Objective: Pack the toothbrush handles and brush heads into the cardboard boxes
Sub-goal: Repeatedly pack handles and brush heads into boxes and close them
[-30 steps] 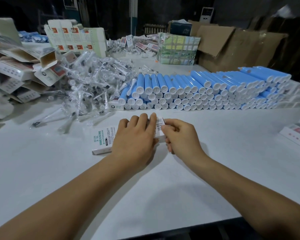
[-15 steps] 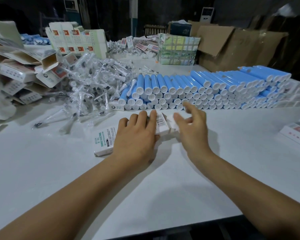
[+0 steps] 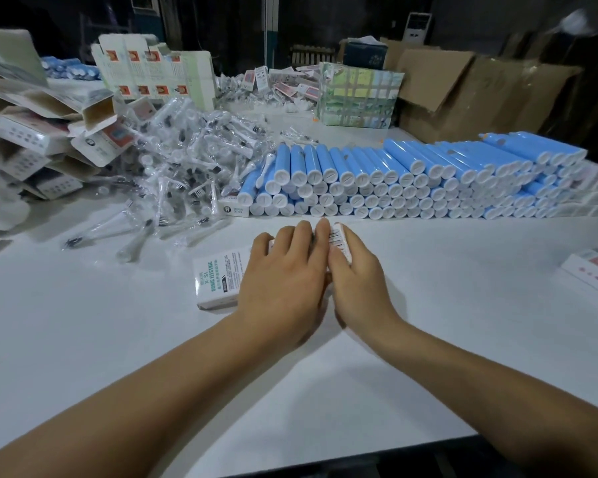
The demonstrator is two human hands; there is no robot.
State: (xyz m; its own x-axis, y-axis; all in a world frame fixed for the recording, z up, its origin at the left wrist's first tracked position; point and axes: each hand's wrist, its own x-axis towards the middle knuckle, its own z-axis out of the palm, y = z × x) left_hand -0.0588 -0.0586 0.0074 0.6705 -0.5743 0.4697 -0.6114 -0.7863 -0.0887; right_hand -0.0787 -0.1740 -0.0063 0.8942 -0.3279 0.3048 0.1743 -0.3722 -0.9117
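A white toothbrush box (image 3: 218,277) with green print lies flat on the white table (image 3: 118,339) in front of me. My left hand (image 3: 283,277) rests on top of it with fingers laid over its far side. My right hand (image 3: 356,277) presses against the box's right end, beside the barcode. Behind them lies a long stack of blue toothbrush handles (image 3: 411,177) with white caps facing me. To the left of the stack is a heap of brush heads (image 3: 187,167) in clear wrappers.
Opened and flat empty boxes (image 3: 32,132) pile up at the far left. A closed box (image 3: 594,270) lies at the right edge. Brown cartons (image 3: 463,91) and a banded bundle (image 3: 359,94) stand at the back. The table's front edge runs close to my forearms.
My right hand had lifted toward the handles half a second ago; it is now back against the box's right end. My left hand has stayed on the box.
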